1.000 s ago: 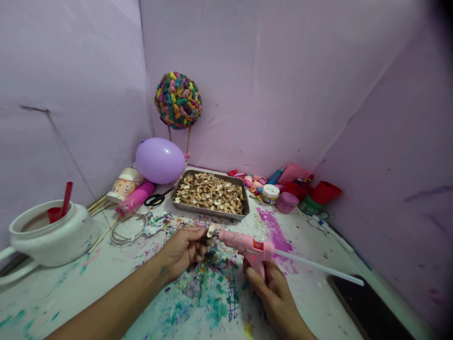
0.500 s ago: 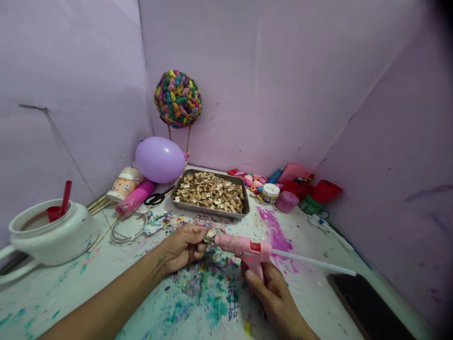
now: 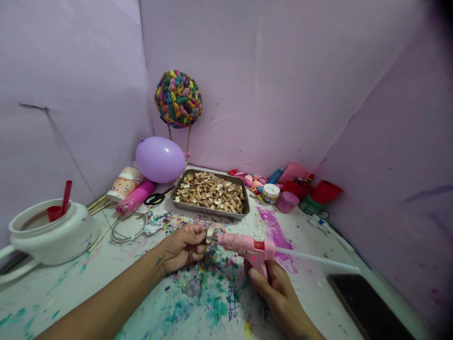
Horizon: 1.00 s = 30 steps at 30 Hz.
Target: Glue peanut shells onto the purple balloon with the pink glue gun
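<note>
Left hand pinches a shell at the nozzle of the pink glue gun, nearer than the metal tray; right hand grasps the gun's handle. Advised: hold the shell's edge, fingertips clear of the presumably hot nozzle.

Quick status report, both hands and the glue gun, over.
Left hand pinching a shell piece. Right hand gripping the pink glue gun, nozzle at the shell piece. Shell tray beyond, not between them.
</note>
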### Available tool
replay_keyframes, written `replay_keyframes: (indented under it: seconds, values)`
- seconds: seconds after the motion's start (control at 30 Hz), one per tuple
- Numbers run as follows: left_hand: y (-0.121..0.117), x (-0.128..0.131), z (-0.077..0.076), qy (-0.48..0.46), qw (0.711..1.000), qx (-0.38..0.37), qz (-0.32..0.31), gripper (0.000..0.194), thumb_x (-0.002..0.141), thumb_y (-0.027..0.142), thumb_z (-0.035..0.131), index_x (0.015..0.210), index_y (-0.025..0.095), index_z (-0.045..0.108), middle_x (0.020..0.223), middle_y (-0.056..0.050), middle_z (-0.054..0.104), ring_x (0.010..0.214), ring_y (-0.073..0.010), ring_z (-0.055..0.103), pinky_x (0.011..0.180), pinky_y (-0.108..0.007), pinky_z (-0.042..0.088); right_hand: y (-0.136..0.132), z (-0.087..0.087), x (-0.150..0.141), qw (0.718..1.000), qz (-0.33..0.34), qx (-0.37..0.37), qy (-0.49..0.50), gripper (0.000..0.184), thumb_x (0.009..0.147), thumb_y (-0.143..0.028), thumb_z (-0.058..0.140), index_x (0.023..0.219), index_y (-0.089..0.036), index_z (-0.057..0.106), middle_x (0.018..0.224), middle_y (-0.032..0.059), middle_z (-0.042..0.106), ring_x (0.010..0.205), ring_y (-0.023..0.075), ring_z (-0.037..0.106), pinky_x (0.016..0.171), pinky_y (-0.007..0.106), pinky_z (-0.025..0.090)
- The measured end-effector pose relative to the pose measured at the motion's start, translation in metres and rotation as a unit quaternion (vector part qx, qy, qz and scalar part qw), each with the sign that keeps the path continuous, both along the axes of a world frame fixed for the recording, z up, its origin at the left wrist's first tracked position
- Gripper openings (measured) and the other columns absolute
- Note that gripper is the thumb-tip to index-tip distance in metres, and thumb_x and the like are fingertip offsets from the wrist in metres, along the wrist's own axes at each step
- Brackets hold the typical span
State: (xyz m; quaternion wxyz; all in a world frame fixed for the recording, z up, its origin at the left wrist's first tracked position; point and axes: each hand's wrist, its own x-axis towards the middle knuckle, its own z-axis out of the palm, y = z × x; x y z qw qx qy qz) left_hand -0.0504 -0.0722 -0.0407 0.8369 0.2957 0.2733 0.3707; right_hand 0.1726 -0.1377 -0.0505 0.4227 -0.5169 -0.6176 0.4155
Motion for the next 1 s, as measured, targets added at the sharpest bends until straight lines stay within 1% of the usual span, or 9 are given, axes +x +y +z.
replay_keyframes:
  seconds: [0.17,0.37,0.5,0.6,0.7,0.8,0.93,1.0]
  values:
    - [0.0006,-0.0009,0.0009,0.008,1.0,0.002,0.01,0.025,0.054,0.019,0.076,0.066,0.008,0.057,0.057,0.001,0.047,0.043,-0.0035,0.041,0.038,-0.015,0.024,-0.0002,0.0051,-0.0012,1.0,-0.011,-0.01,0.005,0.029,0.075,-0.044,0.052,0.073,-0.016,0.055,0.059,-0.0012,0.047,0.053,0.0135,0.043,0.049,0.024,0.037]
    - [-0.0011,0.0016,0.0003,0.01,1.0,0.002,0.018,0.027,0.053,0.022,0.077,0.064,0.009,0.056,0.056,0.001,0.049,0.042,-0.0044,0.041,0.037,-0.016,0.023,0.0004,0.005,-0.003,1.0,-0.005,0.013,0.012,0.027,0.073,-0.041,0.055,0.078,-0.014,0.058,0.063,0.0011,0.054,0.055,0.0146,0.046,0.05,0.025,0.039]
    - [-0.0002,0.0009,0.0011,0.014,0.999,-0.001,0.044,0.029,0.051,0.021,0.077,0.065,0.011,0.054,0.054,0.002,0.048,0.041,-0.0043,0.041,0.037,-0.016,0.023,0.0002,0.006,-0.0025,1.0,-0.009,0.008,0.003,0.027,0.075,-0.041,0.052,0.074,-0.015,0.056,0.061,-0.0004,0.05,0.054,0.0138,0.044,0.049,0.024,0.038]
    - [0.0012,-0.0002,0.0017,0.022,0.997,-0.002,0.067,0.028,0.053,0.02,0.076,0.064,0.012,0.052,0.051,0.004,0.045,0.041,-0.0047,0.041,0.037,-0.016,0.024,-0.0001,0.0073,-0.0027,1.0,-0.01,0.004,0.001,0.027,0.075,-0.042,0.052,0.073,-0.015,0.055,0.059,-0.0014,0.047,0.053,0.0133,0.042,0.048,0.024,0.037]
    - [0.0014,0.0004,0.0026,0.031,0.996,0.0,0.085,0.03,0.051,0.019,0.077,0.065,0.013,0.052,0.049,0.005,0.045,0.04,-0.0049,0.041,0.037,-0.016,0.025,0.0,0.007,-0.0035,1.0,-0.009,0.0,0.009,0.028,0.074,-0.043,0.053,0.073,-0.015,0.055,0.059,-0.0012,0.047,0.053,0.0135,0.043,0.049,0.024,0.037]
    - [0.0003,0.0022,0.0035,0.037,0.995,0.003,0.098,0.032,0.048,0.017,0.077,0.067,0.013,0.053,0.049,0.005,0.046,0.039,-0.0054,0.042,0.036,-0.017,0.025,0.0005,0.0057,-0.0043,1.0,-0.015,-0.004,0.01,0.028,0.073,-0.043,0.054,0.074,-0.015,0.056,0.06,-0.0005,0.049,0.053,0.014,0.044,0.049,0.024,0.038]
    - [-0.0007,0.0032,0.0034,0.041,0.993,0.009,0.11,0.029,0.05,0.015,0.075,0.068,0.012,0.053,0.05,0.005,0.046,0.04,-0.0056,0.042,0.037,-0.018,0.027,0.0011,0.0051,-0.0046,1.0,-0.027,0.008,0.001,0.028,0.072,-0.042,0.054,0.079,-0.015,0.058,0.064,0.0016,0.054,0.056,0.0158,0.047,0.052,0.026,0.039]
    - [-0.0007,0.0031,0.0031,0.044,0.992,0.01,0.115,0.027,0.051,0.014,0.075,0.068,0.012,0.053,0.051,0.005,0.047,0.04,-0.0056,0.042,0.038,-0.018,0.027,0.0011,0.0051,-0.0044,1.0,-0.026,0.009,0.005,0.028,0.072,-0.043,0.054,0.078,-0.015,0.058,0.063,0.0016,0.055,0.056,0.0163,0.048,0.053,0.026,0.04]
